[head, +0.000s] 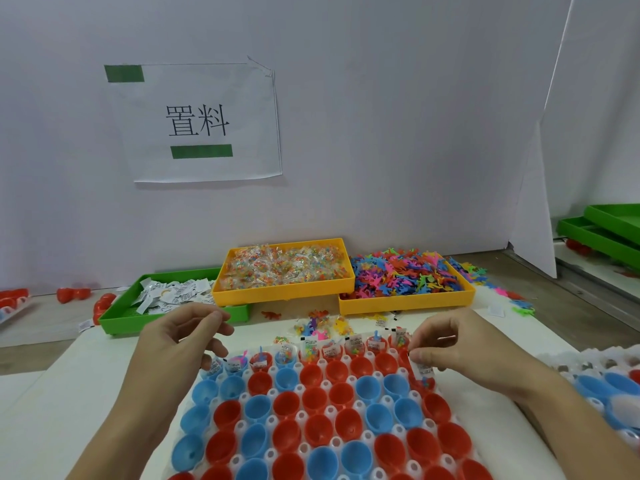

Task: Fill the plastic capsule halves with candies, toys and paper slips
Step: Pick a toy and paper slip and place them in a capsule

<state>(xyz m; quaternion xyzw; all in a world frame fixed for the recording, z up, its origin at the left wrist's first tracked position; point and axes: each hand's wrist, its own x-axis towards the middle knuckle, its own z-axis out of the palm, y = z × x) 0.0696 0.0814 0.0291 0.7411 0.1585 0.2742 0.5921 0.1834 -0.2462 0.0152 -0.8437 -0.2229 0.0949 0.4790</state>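
Here the right hand (446, 344) pinches a paper slip (423, 368), the left hand (180, 336) curls, its grasp unclear.

"置料" in large black characters on the white paper sheet (204, 123) taped to the wall; print on the paper slips (173, 294) too small to read.

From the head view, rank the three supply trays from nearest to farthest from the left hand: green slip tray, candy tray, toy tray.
Measured from the left hand:
1. Green slip tray, just beyond the hand, far left.
2. Yellow candy tray, behind the hand and a little to its right, centre.
3. Yellow toy tray, farthest, right of the candy tray.
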